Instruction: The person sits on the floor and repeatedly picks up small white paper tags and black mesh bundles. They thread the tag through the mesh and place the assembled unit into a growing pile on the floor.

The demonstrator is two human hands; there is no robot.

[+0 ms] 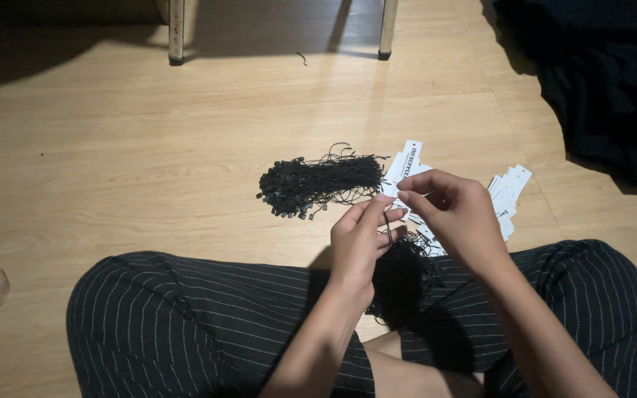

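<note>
- The left hand [359,239] pinches a thin black cord loop [388,225] between thumb and fingertips, just at 6 o'clock of the bundle on the floor.
- The right hand [455,210] has its fingers curled around a white paper tag [401,193]; the two hands nearly touch.
- The cord looks very light, limp and easily tangled, best taken near its end; the tag looks light, thin, stiff enough to hold by an edge, yet easy to crease.
- A bundle of black cords [318,182] with small plastic ends lies on the wooden floor [112,162] at 11 o'clock of the hands.
- White rectangular tags [509,190] with dark print fan out at 2 o'clock.
- A darker tangle of cords [399,276] rests between the pinstriped knees.
</note>
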